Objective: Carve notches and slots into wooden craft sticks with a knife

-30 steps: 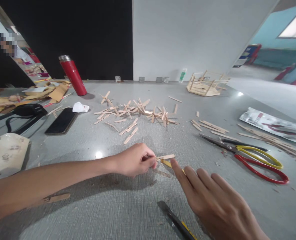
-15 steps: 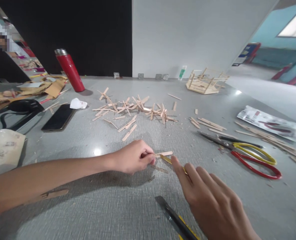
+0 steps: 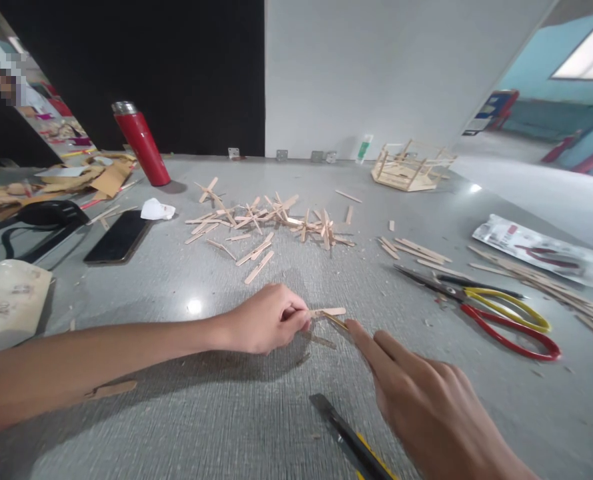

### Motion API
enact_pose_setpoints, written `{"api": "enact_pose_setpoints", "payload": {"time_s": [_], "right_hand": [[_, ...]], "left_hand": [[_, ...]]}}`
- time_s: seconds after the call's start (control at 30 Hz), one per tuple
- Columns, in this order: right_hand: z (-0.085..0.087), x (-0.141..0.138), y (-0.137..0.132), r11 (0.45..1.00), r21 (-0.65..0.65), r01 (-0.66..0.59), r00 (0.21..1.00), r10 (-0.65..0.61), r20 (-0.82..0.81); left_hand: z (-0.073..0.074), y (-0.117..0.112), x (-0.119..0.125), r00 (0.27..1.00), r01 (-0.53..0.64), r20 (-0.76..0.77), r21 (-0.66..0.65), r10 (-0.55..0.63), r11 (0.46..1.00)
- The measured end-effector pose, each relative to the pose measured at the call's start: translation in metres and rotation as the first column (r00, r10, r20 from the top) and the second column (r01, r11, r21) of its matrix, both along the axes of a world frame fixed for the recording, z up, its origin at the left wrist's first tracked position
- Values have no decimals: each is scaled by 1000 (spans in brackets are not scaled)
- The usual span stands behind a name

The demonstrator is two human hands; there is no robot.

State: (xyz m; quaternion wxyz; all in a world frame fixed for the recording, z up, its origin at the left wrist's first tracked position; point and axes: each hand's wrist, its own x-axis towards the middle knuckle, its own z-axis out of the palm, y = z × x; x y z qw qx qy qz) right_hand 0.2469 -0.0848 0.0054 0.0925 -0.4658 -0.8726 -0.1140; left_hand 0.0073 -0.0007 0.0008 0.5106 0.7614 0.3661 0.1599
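My left hand (image 3: pixel 271 321) is closed in a pinch on a wooden craft stick (image 3: pixel 333 311), whose far end points right above the table. My right hand (image 3: pixel 413 383) is wrapped round a slim gold-coloured flat tool (image 3: pixel 335 321), its index finger stretched along the top. The tool's tip meets the stick beside my left fingertips; its handle is hidden under the hand. Just below lies a narrow wooden strip (image 3: pixel 321 341) on the table. Nearer me rests a black and yellow utility knife (image 3: pixel 349 437). Part of another craft stick (image 3: pixel 113 389) shows beside my left forearm.
Loose craft sticks (image 3: pixel 256 217) lie mid-table. Red-and-yellow-handled scissors (image 3: pixel 506 327), more sticks (image 3: pixel 541 283) and a printed packet (image 3: pixel 536 253) are right; a wooden stick frame (image 3: pixel 406 175) and glue tube (image 3: pixel 363 149) stand behind. A phone (image 3: pixel 119 237) and red flask (image 3: pixel 141 143) are left.
The gold tool has turned from showing its flat face to showing its thin edge. My right hand has tilted and shifted slightly, while my left hand keeps its pinch on the stick.
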Motion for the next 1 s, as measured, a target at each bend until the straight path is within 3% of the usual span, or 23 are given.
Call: {"api": "enact_pose_setpoints", "payload": {"time_s": [0.2, 0.3, 0.43, 0.57, 0.7, 0.77, 0.83, 0.87, 0.93, 0.97, 1.0], "right_hand": [[5, 9, 12, 987, -160, -4, 990, -19, -143], [9, 11, 17, 984, -175, -24, 994, 4, -110], [11, 3, 13, 993, -50, -102, 994, 104, 36], [8, -6, 5, 992, 89, -87, 989, 75, 127], [7, 7, 3, 985, 152, -84, 987, 61, 152], [10, 20, 7, 989, 135, -56, 996, 45, 79], [16, 30, 13, 995, 52, 87, 988, -80, -134], [19, 32, 16, 986, -43, 164, 945, -169, -280], [24, 29, 18, 923, -332, 195, 754, -357, -551], [26, 24, 17, 870, -476, 127, 633, -440, -637], [28, 18, 15, 807, -591, 20, 521, -513, -682]], "left_hand": [[-1, 0, 0, 1000, 9, 17, -2, -9, 1000], [0, 0, 0, 1000, 16, 21, -11, -16, 1000], [3, 0, 0, 1000, 10, 9, -18, -10, 1000], [4, 0, 1, 1000, 7, -9, -20, -7, 1000], [3, 3, 0, 999, 25, -26, -22, -26, 999], [3, 2, -1, 999, 24, -36, -5, -24, 1000], [4, -1, -2, 999, -8, -37, 42, 10, 999], [6, -4, -3, 999, -28, -32, 97, 31, 995], [10, -11, -4, 998, -49, -15, 285, 56, 957], [12, -15, -5, 999, -29, -18, 486, 43, 874], [14, -20, -7, 999, -1, -31, 667, 29, 745]]}}
